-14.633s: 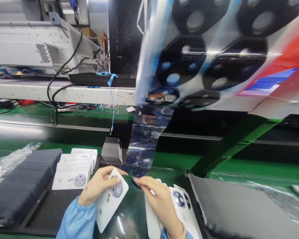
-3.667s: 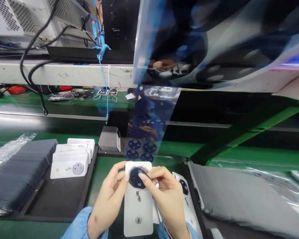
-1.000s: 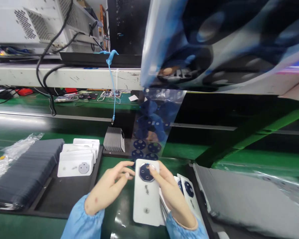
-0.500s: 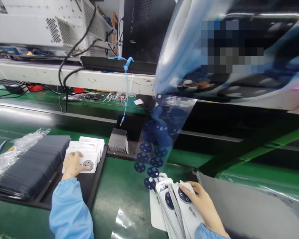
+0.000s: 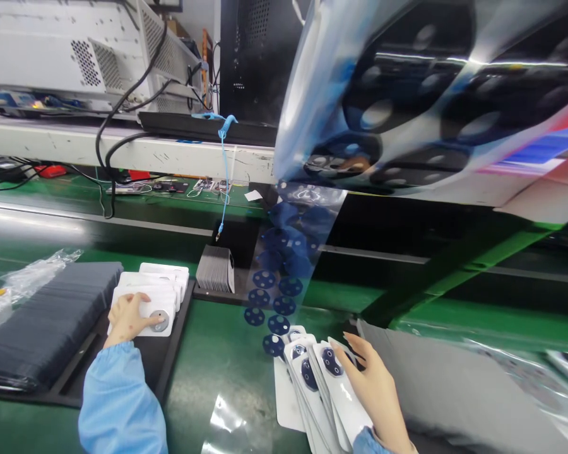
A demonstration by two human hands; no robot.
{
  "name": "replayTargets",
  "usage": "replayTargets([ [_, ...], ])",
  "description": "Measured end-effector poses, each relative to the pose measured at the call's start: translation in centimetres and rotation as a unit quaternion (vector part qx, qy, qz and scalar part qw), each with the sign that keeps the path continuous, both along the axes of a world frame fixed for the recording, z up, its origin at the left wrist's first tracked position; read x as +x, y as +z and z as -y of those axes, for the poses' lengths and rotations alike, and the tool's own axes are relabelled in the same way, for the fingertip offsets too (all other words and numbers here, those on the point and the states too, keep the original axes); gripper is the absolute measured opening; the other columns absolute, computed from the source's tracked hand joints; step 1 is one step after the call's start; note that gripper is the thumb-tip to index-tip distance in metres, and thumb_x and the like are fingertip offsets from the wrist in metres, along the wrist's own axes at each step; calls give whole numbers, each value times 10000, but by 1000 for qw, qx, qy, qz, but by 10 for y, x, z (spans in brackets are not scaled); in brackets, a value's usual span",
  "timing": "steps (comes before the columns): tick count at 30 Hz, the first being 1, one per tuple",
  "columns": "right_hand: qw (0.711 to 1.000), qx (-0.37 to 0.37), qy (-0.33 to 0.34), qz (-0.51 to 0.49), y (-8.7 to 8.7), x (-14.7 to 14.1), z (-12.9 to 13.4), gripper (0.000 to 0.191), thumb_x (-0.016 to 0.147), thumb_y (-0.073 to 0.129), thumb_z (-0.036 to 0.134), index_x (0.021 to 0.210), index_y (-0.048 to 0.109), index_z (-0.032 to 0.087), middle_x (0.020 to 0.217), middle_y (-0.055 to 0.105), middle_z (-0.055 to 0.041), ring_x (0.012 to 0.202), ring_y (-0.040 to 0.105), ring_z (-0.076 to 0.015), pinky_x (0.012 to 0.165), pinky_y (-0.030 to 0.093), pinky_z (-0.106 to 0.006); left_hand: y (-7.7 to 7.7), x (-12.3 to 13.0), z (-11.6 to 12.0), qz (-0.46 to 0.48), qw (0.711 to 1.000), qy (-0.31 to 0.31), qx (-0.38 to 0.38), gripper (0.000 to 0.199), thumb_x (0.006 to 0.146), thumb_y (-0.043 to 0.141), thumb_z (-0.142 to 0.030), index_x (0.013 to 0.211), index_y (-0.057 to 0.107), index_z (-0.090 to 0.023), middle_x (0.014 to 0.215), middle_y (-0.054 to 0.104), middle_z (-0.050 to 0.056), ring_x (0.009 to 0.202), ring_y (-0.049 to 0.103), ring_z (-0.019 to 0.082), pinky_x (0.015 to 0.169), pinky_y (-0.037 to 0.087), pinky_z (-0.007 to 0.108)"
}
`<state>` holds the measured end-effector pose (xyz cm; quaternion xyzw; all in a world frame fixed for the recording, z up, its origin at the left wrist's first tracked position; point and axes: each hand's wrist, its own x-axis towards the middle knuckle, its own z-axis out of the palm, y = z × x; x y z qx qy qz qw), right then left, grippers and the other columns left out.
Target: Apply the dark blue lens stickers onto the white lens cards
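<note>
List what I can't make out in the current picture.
All in the head view:
Left white panel: markings partly hidden by the left hand.
Right white panel: lower end hidden behind the right sleeve.
Gray stack: cut off by the bottom edge.
Far bench parts: too small.

Some things are covered, cut or unclear.
The left hand (image 5: 131, 317) covers part of the front card (image 5: 163, 300); the right hand (image 5: 372, 381) hides part of the right cards (image 5: 319, 407), which the bottom edge cuts. The top and right edges cut the blurred film (image 5: 407, 69), and the left edge the machine (image 5: 33, 60). The parts (image 5: 208, 187) at the back are too small to tell.
</note>
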<state>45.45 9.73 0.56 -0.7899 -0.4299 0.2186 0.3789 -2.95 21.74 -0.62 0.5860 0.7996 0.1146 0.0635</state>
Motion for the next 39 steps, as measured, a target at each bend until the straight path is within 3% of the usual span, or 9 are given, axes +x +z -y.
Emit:
replayTargets([
  [12,999,20,23,-16,8,-14,1,571,673,573,637,1028,644,196,1135,682,-129,1070,610,-349,950,463,-459,5,0,-3,74,995,-28,55,306,668,663,-497,794,584,-230,998,648,100,1059,552,364,966,334,467],
  [17,999,19,41,-5,9,-18,3,519,709,572,622,1015,653,211,1099,700,-114,1066,617,-351,953,462,-452,11,7,-4,157,981,-36,104,314,733,595,-489,892,598,-218,1009,697,104,1015,619,315,903,433,390],
  [24,996,46,69,-23,12,-31,-2,458,740,573,590,1013,617,225,1108,685,-116,1097,605,-336,972,449,-471,50,48,7,284,942,-78,160,429,816,497,-548,995,644,-186,1043,713,93,998,637,296,840,497,363],
  [26,990,67,109,-51,14,-39,-5,429,756,593,553,1042,553,235,1158,657,-115,1104,611,-313,975,451,-480,61,73,13,363,915,-130,120,412,815,528,-562,955,665,-200,951,730,60,904,666,263,798,513,337],
  [28,977,92,168,-94,12,-49,-7,424,741,649,493,1044,479,251,1244,603,-109,1110,618,-283,958,478,-463,66,103,17,514,835,-198,9,353,782,624,-529,894,685,-200,960,729,69,897,669,256,813,510,341],
  [30,958,113,224,-136,6,-60,-10,436,709,703,410,1026,442,263,1318,544,-96,1121,618,-256,943,498,-433,64,134,18,609,748,-254,-70,288,756,696,-472,809,714,-189,1230,648,107,1097,610,270,948,451,340],
  [33,939,120,271,-176,-1,-75,-16,399,716,689,287,1039,457,265,1164,617,-50,946,687,-212,835,550,-379,56,168,19,636,715,-272,-101,270,720,745,-447,710,722,-178,1331,584,123,1228,535,283,1024,388,335],
  [36,923,105,309,-204,8,-85,-23,352,743,641,203,1061,500,254,847,681,13,728,706,-191,712,574,-349,51,183,23,649,686,-287,-161,285,669,779,-448,666,708,-172,916,736,119,924,687,291,864,491,385],
  [39,916,118,324,-207,32,-89,-28,325,777,628,187,1086,548,247,817,707,11,783,716,-202,755,575,-351,56,184,28,665,660,-293,-192,278,654,775,-465,659,700,-197,744,738,80,749,701,278,755,512,390],
])
